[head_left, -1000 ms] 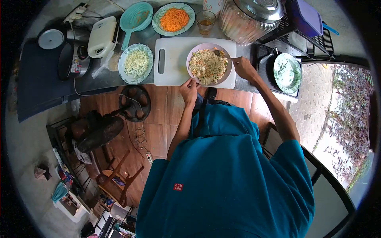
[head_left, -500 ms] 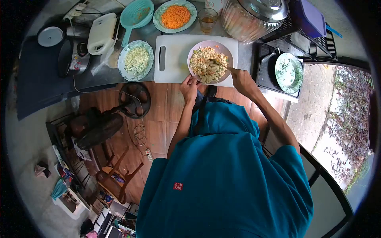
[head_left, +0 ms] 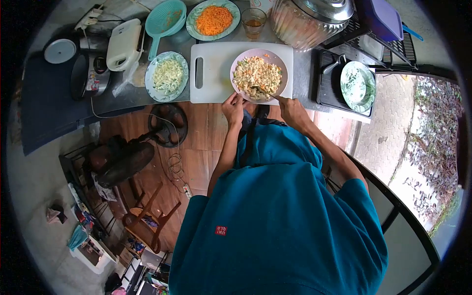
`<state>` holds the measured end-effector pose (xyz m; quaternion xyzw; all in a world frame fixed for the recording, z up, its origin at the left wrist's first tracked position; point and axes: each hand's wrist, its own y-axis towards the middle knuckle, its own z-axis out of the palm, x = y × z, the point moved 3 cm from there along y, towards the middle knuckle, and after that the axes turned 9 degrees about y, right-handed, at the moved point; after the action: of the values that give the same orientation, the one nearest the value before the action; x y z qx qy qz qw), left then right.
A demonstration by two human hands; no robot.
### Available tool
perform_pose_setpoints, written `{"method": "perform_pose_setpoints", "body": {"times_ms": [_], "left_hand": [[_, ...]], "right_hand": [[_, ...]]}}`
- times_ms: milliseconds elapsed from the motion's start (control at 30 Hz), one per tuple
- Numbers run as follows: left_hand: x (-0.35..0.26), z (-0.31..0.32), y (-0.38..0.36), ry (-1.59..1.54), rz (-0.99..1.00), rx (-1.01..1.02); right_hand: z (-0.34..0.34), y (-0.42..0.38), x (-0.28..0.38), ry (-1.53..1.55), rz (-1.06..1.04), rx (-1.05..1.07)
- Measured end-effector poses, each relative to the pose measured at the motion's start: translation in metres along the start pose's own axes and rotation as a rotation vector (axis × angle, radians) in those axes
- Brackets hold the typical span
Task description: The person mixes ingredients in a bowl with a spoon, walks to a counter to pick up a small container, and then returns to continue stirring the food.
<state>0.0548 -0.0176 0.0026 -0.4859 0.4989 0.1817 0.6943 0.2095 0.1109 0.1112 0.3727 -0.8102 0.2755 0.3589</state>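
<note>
A pink bowl [head_left: 284, 63] stands on the white cutting board [head_left: 215, 69], holding a chunky pale mixture [head_left: 258, 73] with orange and green bits. At the bowl's lower left rim, my left hand [head_left: 233, 109] is closed on the edge. My right hand [head_left: 294, 112] grips the handle of a spoon [head_left: 265, 92] from the right. The spoon's head is in the mixture near the bowl's front side, partly covered by food.
Left of the board is a plate of shredded pale vegetable [head_left: 167, 76]. Behind stand a plate of shredded carrot [head_left: 213, 20], a green strainer [head_left: 165, 19], a glass [head_left: 253, 23] and a large lidded jar [head_left: 307, 24]. A black tray [head_left: 330, 81] bears a green-white plate [head_left: 357, 87] at right.
My right hand has moved left and toward my body, bringing the spoon's head from the bowl's middle to its front side. My left hand stays at the rim.
</note>
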Motion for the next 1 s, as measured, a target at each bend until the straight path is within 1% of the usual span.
{"method": "perform_pose_setpoints", "body": {"times_ms": [67, 133, 167, 233, 267, 333, 367, 433, 467, 533, 567, 633, 667, 733, 833, 867, 933, 967, 1000], "left_hand": [[-0.001, 0.002, 0.001, -0.048, -0.022, -0.001], [0.016, -0.006, 0.011, 0.107, 0.047, -0.004], [0.024, -0.009, 0.014, 0.105, 0.045, -0.006], [0.026, -0.009, 0.018, 0.184, 0.096, 0.013], [0.027, -0.008, 0.019, 0.184, 0.097, 0.019], [0.017, -0.005, 0.012, 0.089, 0.034, 0.018], [0.011, -0.001, 0.007, 0.092, 0.036, 0.02], [-0.001, 0.003, -0.004, -0.138, -0.042, -0.07], [0.003, -0.001, 0.002, -0.138, -0.036, -0.074], [0.022, -0.008, 0.016, 0.113, 0.12, -0.075], [0.031, -0.006, 0.02, 0.104, 0.117, -0.058], [0.028, -0.006, 0.02, 0.191, 0.21, -0.092], [0.025, -0.005, 0.016, 0.194, 0.213, -0.086], [0.004, 0.0, 0.006, 0.193, 0.151, -0.008], [0.0, 0.002, 0.004, 0.106, 0.165, -0.025], [-0.003, 0.003, 0.003, 0.048, 0.164, -0.027], [-0.011, 0.002, 0.003, 0.099, 0.146, -0.029], [-0.016, 0.003, 0.004, 0.142, 0.165, -0.019], [-0.024, 0.004, 0.003, 0.185, 0.181, -0.009]], "right_hand": [[-0.003, 0.0, 0.002, -0.039, -0.007, 0.01], [-0.014, -0.006, 0.019, -0.045, 0.049, 0.023], [-0.021, -0.007, 0.031, -0.046, 0.049, 0.027], [-0.031, -0.008, 0.045, 0.064, 0.178, 0.076], [-0.026, -0.009, 0.037, 0.063, 0.181, 0.071], [-0.006, -0.009, 0.019, 0.017, -0.004, -0.013], [0.002, -0.009, 0.007, -0.016, 0.063, -0.001], [0.001, -0.007, 0.005, 0.017, 0.086, -0.007], [0.0, -0.003, 0.005, 0.044, 0.105, -0.011], [-0.009, -0.001, 0.012, 0.033, 0.069, -0.035], [-0.018, 0.0, 0.014, 0.013, 0.037, -0.067], [-0.027, 0.012, 0.01, -0.018, 0.02, -0.099], [-0.029, 0.021, 0.01, -0.029, -0.011, -0.118], [-0.025, 0.038, 0.012, -0.062, -0.028, -0.103], [-0.004, 0.05, 0.008, -0.426, -0.147, 0.023], [-0.001, 0.048, 0.002, -0.425, -0.15, 0.022], [-0.003, 0.042, -0.006, -0.508, -0.164, 0.082], [-0.012, 0.041, -0.01, -0.452, -0.222, 0.067], [-0.023, 0.042, -0.011, -0.457, -0.222, 0.069]]}}
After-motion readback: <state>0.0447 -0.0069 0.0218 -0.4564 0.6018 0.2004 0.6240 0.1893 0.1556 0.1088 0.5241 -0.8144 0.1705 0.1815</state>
